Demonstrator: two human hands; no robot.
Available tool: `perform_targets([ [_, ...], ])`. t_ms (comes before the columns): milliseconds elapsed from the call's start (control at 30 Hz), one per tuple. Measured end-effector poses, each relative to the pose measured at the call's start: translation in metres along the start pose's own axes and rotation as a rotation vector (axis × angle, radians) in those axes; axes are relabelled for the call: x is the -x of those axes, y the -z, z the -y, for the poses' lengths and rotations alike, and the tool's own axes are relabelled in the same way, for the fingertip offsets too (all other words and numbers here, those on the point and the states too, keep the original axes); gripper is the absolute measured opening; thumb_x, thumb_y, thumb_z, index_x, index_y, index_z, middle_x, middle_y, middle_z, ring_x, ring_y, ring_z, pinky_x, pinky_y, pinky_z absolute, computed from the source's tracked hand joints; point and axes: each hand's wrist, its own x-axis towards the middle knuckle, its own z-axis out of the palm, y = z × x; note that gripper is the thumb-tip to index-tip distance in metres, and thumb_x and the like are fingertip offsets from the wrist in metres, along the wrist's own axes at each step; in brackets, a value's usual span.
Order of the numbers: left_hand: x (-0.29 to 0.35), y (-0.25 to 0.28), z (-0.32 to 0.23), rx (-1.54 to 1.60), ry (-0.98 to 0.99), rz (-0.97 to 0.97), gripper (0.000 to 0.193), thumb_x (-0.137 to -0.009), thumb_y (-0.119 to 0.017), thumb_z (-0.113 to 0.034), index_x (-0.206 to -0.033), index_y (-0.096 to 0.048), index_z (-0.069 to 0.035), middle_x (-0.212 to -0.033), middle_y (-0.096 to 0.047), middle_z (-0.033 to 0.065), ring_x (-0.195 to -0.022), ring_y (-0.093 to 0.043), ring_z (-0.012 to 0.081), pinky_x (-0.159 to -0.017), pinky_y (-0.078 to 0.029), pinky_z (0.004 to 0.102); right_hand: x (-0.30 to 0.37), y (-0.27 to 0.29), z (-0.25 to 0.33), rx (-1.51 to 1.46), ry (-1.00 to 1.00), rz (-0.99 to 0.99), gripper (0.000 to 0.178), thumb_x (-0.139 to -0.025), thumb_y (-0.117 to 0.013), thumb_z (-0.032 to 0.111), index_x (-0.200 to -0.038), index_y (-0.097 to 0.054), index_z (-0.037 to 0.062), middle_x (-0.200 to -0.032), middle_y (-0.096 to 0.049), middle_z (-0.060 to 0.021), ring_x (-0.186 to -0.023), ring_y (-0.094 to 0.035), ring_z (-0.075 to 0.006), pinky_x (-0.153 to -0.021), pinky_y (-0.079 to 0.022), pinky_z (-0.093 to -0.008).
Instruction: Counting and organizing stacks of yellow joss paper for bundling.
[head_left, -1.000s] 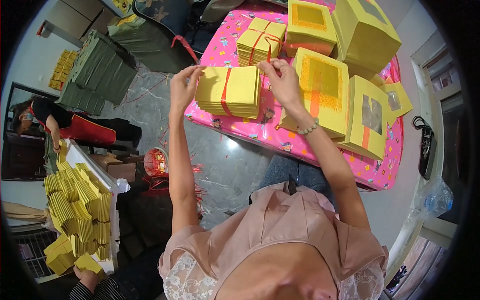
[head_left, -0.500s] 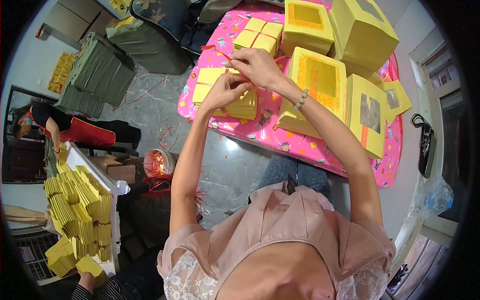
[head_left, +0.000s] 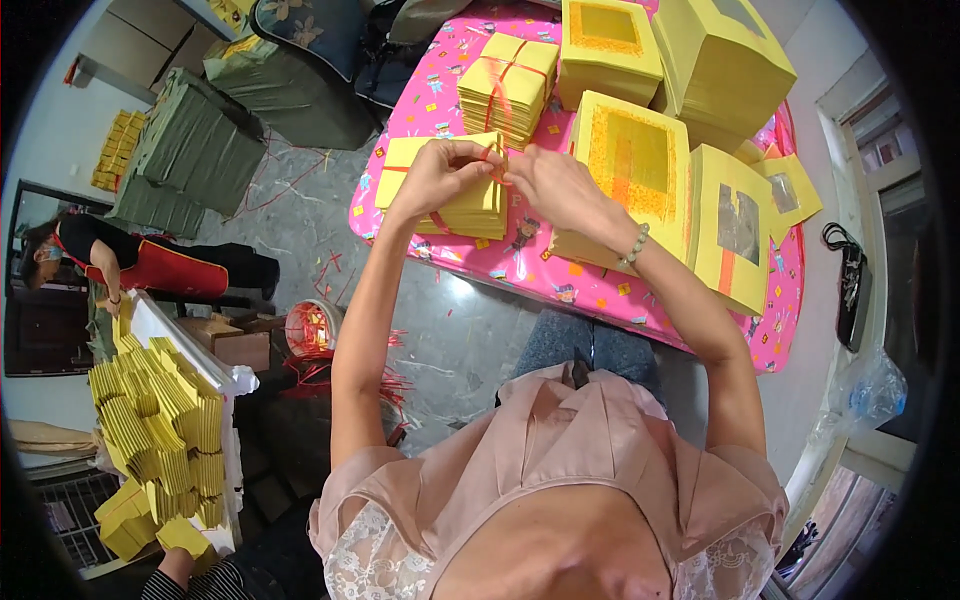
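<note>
Yellow paper stack | beneath left hand, left of right hand | left pinched on red ribbon; right blurred, can't tell

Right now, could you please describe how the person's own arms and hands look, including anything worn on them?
The left hand and right hand wear no gloves, and both forearms are bare. The short, loose sleeves are dusty pink, with white floral lace panels. A bracelet of round, pale greenish beads circles the right wrist; none shows on the left.
</note>
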Motion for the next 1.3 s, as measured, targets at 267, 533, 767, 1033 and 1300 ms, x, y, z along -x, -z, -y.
perform_targets([
  [267,0.002,-0.014,-0.001,-0.696,-0.543,-0.261,0.015,-0.084,-0.067,-0.001,-0.097,-0.069,-0.006,-0.092,-0.071,0.0107,-0.083,-0.071,0.0284,-0.068,-0.057,0.0353,-0.040,-0.006,-0.029,-0.801,-0.173,0.164,0.020,-0.100,-0.049,0.013,-0.112,-0.061,0.0023,-0.081,-0.058,0.0004,-0.072,-0.058,-0.0074,-0.067,-0.051,-0.0263],
  [533,0.004,-0.019,0.011,-0.407,-0.501,-0.377,0.021,-0.080,-0.070,0.009,-0.098,-0.071,-0.002,-0.094,-0.073,0.0101,-0.086,-0.073,0.0239,-0.072,-0.059,0.0324,-0.034,-0.001,-0.033,-0.789,-0.175,0.193,0.018,-0.101,-0.054,0.020,-0.101,-0.063,0.0050,-0.077,-0.058,-0.0006,-0.071,-0.061,-0.0121,-0.066,-0.051,-0.0305],
  [767,0.017,0.009,0.043,-0.190,-0.387,-0.380,0.014,-0.083,-0.074,0.003,-0.096,-0.076,-0.002,-0.097,-0.073,0.0100,-0.097,-0.068,0.0186,-0.085,-0.055,0.0318,-0.024,-0.006,-0.039,0.159,0.122,-0.084,0.011,-0.085,-0.063,0.015,-0.086,-0.067,0.0053,-0.083,-0.066,-0.0144,-0.081,-0.065,-0.0341,-0.069,-0.049,-0.0472],
  [1033,0.020,0.006,0.016,-0.039,-0.066,-0.292,0.011,-0.091,-0.069,-0.009,-0.096,-0.074,-0.002,-0.095,-0.074,0.0071,-0.093,-0.063,0.0160,-0.084,-0.051,0.0320,-0.032,-0.008,-0.030,0.298,-0.086,0.205,0.006,-0.069,-0.068,0.006,-0.075,-0.070,0.0058,-0.077,-0.070,-0.0132,-0.082,-0.068,-0.0290,-0.076,-0.041,-0.0409],
  [1300,0.001,0.002,0.024,0.215,-0.076,-0.064,0.013,-0.103,-0.053,-0.012,-0.102,-0.057,0.000,-0.085,-0.067,0.0034,-0.086,-0.062,0.0098,-0.084,-0.049,0.0252,-0.037,-0.007,-0.022,0.369,-0.152,0.287,0.008,-0.072,-0.067,0.008,-0.079,-0.072,0.0082,-0.080,-0.071,-0.0121,-0.082,-0.068,-0.0266,-0.078,-0.041,-0.0397],
])
